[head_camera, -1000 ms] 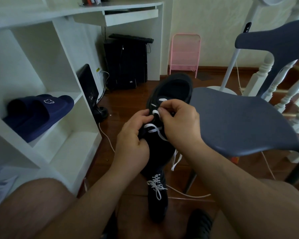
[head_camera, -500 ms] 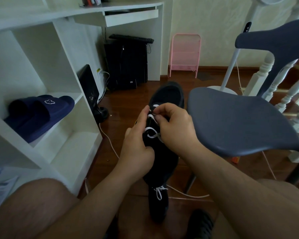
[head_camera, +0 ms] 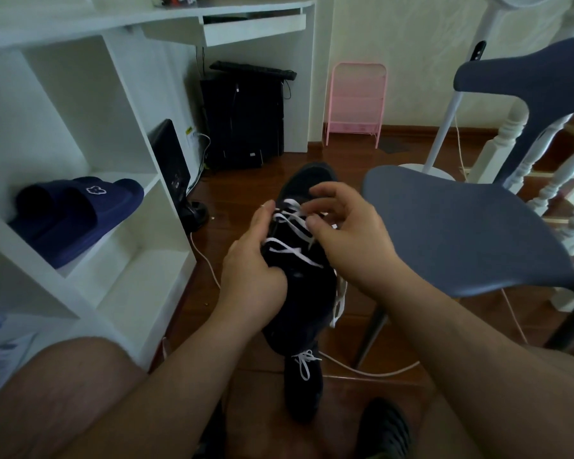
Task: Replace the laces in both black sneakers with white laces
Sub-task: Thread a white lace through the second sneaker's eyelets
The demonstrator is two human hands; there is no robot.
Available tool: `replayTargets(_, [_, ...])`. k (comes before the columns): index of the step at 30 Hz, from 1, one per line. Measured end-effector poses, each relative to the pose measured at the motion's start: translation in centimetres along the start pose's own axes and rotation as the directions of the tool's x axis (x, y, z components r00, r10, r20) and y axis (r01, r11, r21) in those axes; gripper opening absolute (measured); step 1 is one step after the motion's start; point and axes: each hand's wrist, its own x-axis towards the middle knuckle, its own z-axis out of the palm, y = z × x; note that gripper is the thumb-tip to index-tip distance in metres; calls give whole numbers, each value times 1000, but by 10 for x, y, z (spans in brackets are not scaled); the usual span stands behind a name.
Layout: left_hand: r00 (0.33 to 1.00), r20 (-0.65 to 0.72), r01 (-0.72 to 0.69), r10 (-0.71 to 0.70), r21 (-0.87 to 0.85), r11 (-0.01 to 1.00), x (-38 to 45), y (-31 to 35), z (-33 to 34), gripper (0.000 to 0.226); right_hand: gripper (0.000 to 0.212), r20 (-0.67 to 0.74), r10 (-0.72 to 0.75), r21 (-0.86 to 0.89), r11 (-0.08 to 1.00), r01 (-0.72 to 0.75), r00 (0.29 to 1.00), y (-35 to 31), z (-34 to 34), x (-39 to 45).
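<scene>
I grip the sneaker [head_camera: 307, 293] steady with my left hand [head_camera: 251, 276] so my right hand [head_camera: 352, 240], fingers loosely curled above it, can work the white lace [head_camera: 292, 223].

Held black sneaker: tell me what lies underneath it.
Under the held black sneaker, a second black sneaker with a tied white lace stands on the wooden floor. Its toe end is covered by the held one.

A dark reddish-brown polished wooden floor [head_camera: 246, 193] is carrying a second black sneaker with white laces [head_camera: 304, 389] at six o'clock, a white cable [head_camera: 371, 371] trailing beside it, a grey plastic chair [head_camera: 461, 233] at three o'clock, and a pink metal rack [head_camera: 355, 104] standing at twelve o'clock.
</scene>
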Motion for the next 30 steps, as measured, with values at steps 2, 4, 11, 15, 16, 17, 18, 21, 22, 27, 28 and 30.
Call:
replayTargets(2, [995, -87, 37, -38, -15, 999, 2, 0, -3, 93, 14, -120, -4, -84, 996, -6, 993, 1, -7, -2])
replayTargets(4, [988, -144, 44, -45, -14, 999, 3, 3, -6, 95, 22, -126, 26, -159, 986, -46, 992, 2, -11, -4])
replayTargets(11, [986, -165, -34, 30, -19, 999, -5, 7, 0, 97, 43, 117, 218, -212, 959, -191, 969, 2, -1, -7])
replayTargets(15, [977, -212, -41, 32, -37, 998, -7, 6, 1, 97, 24, 113, 143, -259, 960, -109, 983, 5, -1, -5])
replayTargets(16, [975, -221, -45, 35, -41, 998, -7, 6, 1, 97, 25, 68, 117, -283, 955, -93, 991, 4, 0, -5])
replayTargets(17, [973, -228, -49, 37, -48, 998, -8, 6, 1, 97, 19, 17, 99, -293, 952, -90, 995, 4, 0, -3])
replayTargets(18, [971, -235, -50, 34, -62, 997, -9, 8, 3, 98, 8, -49, 101, -262, 959, -111, 994, 3, -2, -2])
replayTargets(21, [967, -256, -58, 23, -130, 990, -9, 10, 7, 100, 23, -223, 160, -89, 979, -183, 962, 4, -8, 1])
replayTargets(22, [967, -252, -65, 23, -162, 985, -9, 10, 7, 100, 21, -252, 154, -88, 979, -182, 955, 6, -8, 2])
replayTargets(27, [995, -98, -60, 26, -370, 927, -11, 16, 11, 87, 19, -225, 90, -225, 964, -142, 970, 18, -11, 8])
replayTargets(28, [994, -107, -27, -27, -474, 880, -7, 20, 8, 75, 18, -229, 62, -250, 961, -121, 972, 19, -13, 9])
replayTargets(30, [946, -240, 25, -220, -620, 784, 14, 26, -13, 44, 16, -232, -13, -311, 948, -61, 973, 23, -17, 8])
